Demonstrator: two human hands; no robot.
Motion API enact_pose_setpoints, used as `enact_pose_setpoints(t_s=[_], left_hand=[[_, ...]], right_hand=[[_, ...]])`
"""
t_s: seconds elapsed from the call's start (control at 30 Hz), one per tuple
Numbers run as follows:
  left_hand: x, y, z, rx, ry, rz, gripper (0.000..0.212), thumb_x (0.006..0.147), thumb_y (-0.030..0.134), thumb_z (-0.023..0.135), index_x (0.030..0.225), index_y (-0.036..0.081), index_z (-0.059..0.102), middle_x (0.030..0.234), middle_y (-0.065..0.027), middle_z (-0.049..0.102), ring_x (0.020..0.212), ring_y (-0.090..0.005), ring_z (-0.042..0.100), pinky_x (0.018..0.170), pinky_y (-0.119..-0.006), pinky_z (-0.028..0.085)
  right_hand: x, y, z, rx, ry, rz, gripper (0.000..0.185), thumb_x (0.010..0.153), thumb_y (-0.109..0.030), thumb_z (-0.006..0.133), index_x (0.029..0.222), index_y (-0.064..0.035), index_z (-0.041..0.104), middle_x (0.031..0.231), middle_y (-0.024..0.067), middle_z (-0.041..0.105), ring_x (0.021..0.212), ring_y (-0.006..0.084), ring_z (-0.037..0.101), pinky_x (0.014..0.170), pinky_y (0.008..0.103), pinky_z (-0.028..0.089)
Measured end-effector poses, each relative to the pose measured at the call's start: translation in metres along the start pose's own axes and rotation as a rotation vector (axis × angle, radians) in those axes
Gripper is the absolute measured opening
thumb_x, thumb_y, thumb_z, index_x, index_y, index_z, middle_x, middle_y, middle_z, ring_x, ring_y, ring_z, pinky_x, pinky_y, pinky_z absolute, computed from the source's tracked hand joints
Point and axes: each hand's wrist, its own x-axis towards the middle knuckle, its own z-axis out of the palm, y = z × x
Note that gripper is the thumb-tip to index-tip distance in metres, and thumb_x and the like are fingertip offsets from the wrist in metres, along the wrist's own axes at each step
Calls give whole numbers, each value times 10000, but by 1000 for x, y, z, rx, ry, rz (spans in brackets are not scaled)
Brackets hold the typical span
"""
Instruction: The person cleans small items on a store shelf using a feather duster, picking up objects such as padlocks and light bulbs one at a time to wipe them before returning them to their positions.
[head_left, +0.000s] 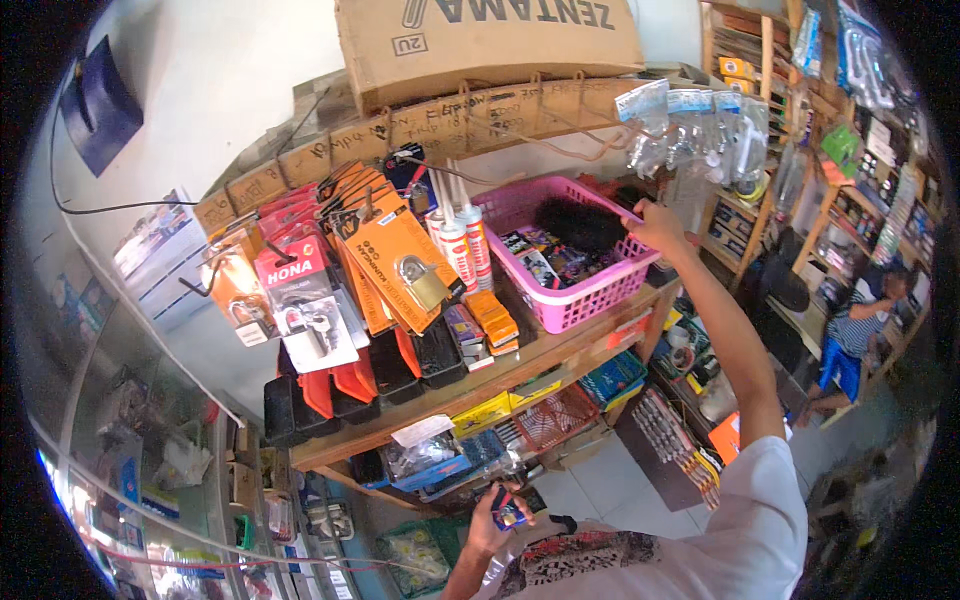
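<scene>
My right hand (654, 226) grips the right-hand rim of a pink plastic basket (571, 301) on a wooden shelf. Inside the basket lie several small printed packets (541, 262) and a black bristly bundle (581, 223). Low in front of my body, my left hand (489, 525) holds a small dark blue packet (507, 511) with red and yellow print. Its far side is hidden by my fingers. Left of the basket stand several white sealant cartridges (463, 244), with small orange boxes (491, 319) in front of them.
Carded padlocks (411, 279) hang from hooks on a wooden rail (330, 146), above black bins (394, 375). Bagged fittings (709, 135) hang at the right. Below the wooden shelf (360, 442) are a blue tray (431, 472) and a red basket (559, 420). A person (855, 322) sits far right.
</scene>
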Motion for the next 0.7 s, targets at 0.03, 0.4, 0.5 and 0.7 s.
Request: enact_pose_setpoints(t_s=[0.03,0.4,0.5,0.7], left_hand=[[-2,4,-6,3,36,-16,444,988,396,370,1086,-6,530,774,-174,601,729,-351,622,680,-496,521],[24,49,17,324,95,-84,571,958,538,403,871,3,584,720,-134,609,683,-295,643,674,-460,549],[47,63,25,303,55,-133,568,939,552,437,883,6,582,727,-133,618,686,-292,649,686,-452,558],[113,79,66,300,-51,-253,529,929,552,462,919,33,567,742,-117,626,712,-264,659,669,-422,567]], right_hand=[[0,9,8,-54,-121,-10,289,797,-341,659,933,-86,665,879,163,677,854,335,658,727,439,521],[-57,-8,5,152,90,149,313,783,-286,672,971,-45,613,799,178,654,770,379,638,721,427,507],[-124,-5,22,527,243,38,237,882,-262,626,951,-53,539,657,70,551,621,272,559,627,380,460],[-277,-36,6,1123,-304,531,222,952,-283,569,884,-117,438,608,-6,491,470,89,461,417,249,364]])
